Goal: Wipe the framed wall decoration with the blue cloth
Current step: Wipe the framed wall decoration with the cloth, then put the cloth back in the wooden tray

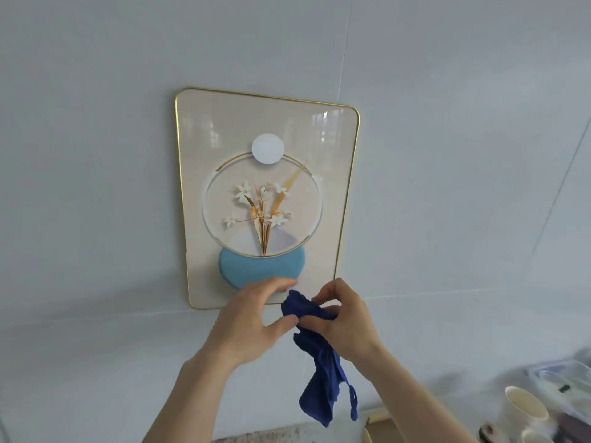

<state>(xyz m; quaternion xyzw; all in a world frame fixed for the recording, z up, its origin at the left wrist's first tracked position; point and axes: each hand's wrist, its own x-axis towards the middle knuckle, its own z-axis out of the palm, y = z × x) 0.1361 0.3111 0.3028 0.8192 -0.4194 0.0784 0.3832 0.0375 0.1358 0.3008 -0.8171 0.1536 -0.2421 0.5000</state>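
A framed wall decoration (265, 123) with a thin gold rim hangs on the pale wall; it shows white flowers in a ring above a light blue bowl shape. Just below its bottom edge, my right hand (345, 321) is closed on the top of a dark blue cloth (323, 372), which hangs down loosely. My left hand (252, 318) is beside it, fingers spread in front of the frame's lower edge, thumb touching the cloth's upper part.
A speckled countertop edge (271, 434) runs along the bottom. At the lower right stand a cream cup (524, 410), clear plastic bags (563, 378) and a wooden item (377, 426). The wall (96, 187) around the frame is plain.
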